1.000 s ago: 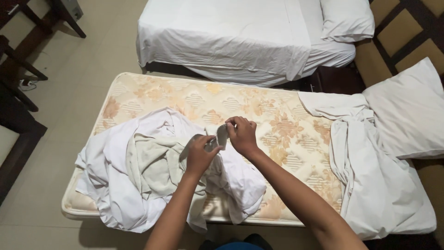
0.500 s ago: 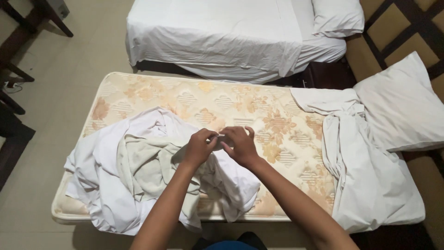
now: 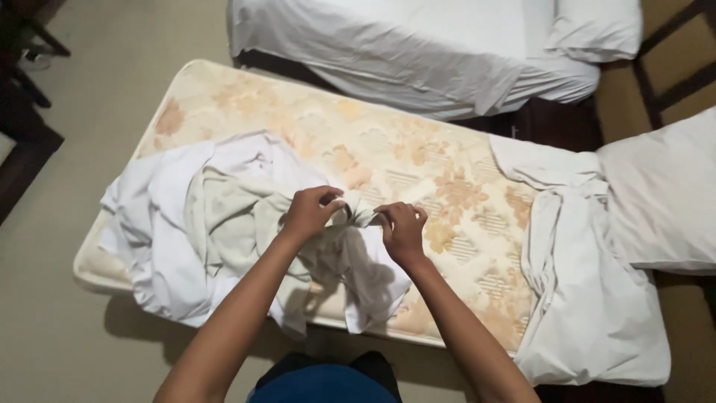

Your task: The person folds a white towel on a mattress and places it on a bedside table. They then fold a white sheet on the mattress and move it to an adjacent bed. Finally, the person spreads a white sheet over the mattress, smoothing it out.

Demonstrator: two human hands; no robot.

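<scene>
Both hands — left hand [image 3: 309,213], right hand [image 3: 401,227] — pinch crumpled sheet [image 3: 224,216].

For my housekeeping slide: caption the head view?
Both hands, left hand and right hand, pinch white sheet on bare mattress.

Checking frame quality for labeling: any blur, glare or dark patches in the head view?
Head view: hands sharp, left hand and right hand pinching the sheet; no glare; soft shadow under the mattress edge; dark furniture upper left loses detail; slight wide-angle tilt.
</scene>
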